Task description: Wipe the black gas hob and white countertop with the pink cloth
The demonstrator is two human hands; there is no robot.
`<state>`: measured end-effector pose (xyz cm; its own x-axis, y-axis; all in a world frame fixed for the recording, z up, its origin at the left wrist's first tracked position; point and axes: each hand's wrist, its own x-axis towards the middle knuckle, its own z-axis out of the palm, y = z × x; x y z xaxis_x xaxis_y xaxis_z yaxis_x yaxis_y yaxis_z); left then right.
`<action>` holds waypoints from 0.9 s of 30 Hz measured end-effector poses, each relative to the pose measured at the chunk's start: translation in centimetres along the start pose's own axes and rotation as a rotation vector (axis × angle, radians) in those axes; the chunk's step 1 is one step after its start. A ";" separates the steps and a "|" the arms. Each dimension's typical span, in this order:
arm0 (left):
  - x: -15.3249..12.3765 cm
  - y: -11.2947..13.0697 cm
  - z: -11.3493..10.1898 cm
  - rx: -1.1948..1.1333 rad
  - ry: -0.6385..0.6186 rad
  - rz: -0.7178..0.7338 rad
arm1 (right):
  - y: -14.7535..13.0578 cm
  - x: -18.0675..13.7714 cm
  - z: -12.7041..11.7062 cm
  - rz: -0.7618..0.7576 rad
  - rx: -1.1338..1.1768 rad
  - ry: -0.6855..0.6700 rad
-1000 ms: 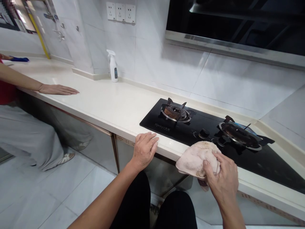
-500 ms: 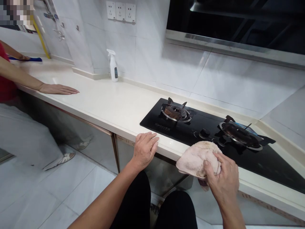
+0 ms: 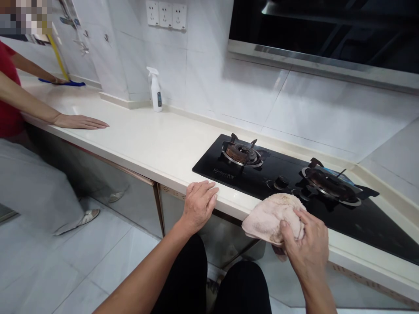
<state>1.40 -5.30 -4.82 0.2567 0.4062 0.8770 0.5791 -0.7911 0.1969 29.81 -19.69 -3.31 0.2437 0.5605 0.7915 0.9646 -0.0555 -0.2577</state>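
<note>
A folded, pale pink cloth (image 3: 271,218) with brownish stains is gripped in my right hand (image 3: 309,242), thumb on top, at the front edge of the gas stove (image 3: 209,163). Part of the cloth hangs down in front of the counter edge. My left hand (image 3: 199,203) rests on the edge of the cream countertop (image 3: 157,139), its fingers stretched out and holding nothing. The stove's left burner (image 3: 242,155) lies beyond my left hand, and the right burner (image 3: 330,185) is beyond the cloth.
A white spray bottle (image 3: 156,93) stands against the wall. At the left, a co-worker's hand (image 3: 80,122) lies flat on the counter, while the other holds a blue cloth (image 3: 73,83). The range hood (image 3: 314,63) hangs over the stove. Cabinet doors (image 3: 131,196) line the front below.
The co-worker's far hand has moved to the right along the counter with the blue cloth. My two hands and the pink cloth have stayed in place.
</note>
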 end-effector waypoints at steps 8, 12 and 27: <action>0.0 0.0 0.1 0.004 0.007 0.005 | 0.3 -0.3 0.2 -0.033 0.007 0.034; 0.0 0.0 0.1 0.006 0.009 0.009 | 0.2 -0.3 0.2 -0.044 0.001 0.045; -0.1 -0.1 0.2 0.000 0.005 0.008 | 0.0 -0.7 0.2 -0.045 -0.004 0.087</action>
<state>1.47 -5.19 -5.03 0.2576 0.3974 0.8808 0.5771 -0.7944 0.1896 29.61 -19.94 -3.99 0.2075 0.4886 0.8475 0.9752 -0.0352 -0.2185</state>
